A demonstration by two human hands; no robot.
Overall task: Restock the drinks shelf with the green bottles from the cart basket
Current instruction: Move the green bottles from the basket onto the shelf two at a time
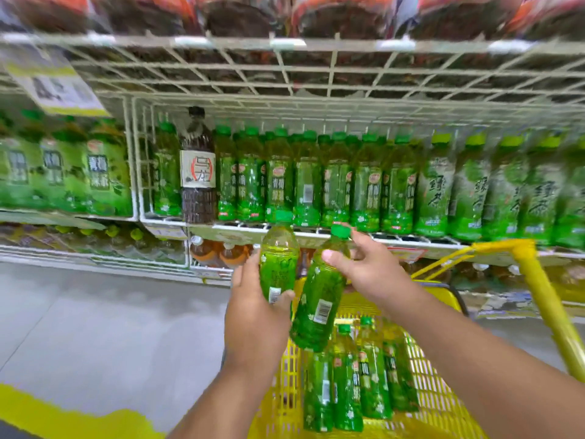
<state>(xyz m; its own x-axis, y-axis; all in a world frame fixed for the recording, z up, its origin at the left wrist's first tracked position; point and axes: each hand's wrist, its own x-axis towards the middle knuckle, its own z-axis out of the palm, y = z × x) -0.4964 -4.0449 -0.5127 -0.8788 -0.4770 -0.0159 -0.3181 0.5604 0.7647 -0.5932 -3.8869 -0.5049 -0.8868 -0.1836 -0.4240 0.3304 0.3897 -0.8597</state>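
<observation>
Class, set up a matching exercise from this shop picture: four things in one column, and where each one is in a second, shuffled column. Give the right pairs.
Things
1. Dark brown bottle
2. Bottle in left hand
3. Bottle in right hand
4. Yellow basket

Places
A. Tilted, gripped near its neck
B. On the shelf among the green bottles
C. Below both hands, holding more bottles
D. Held nearly upright, gripped low on its body

Pairs: 1-B, 2-D, 3-A, 4-C
</observation>
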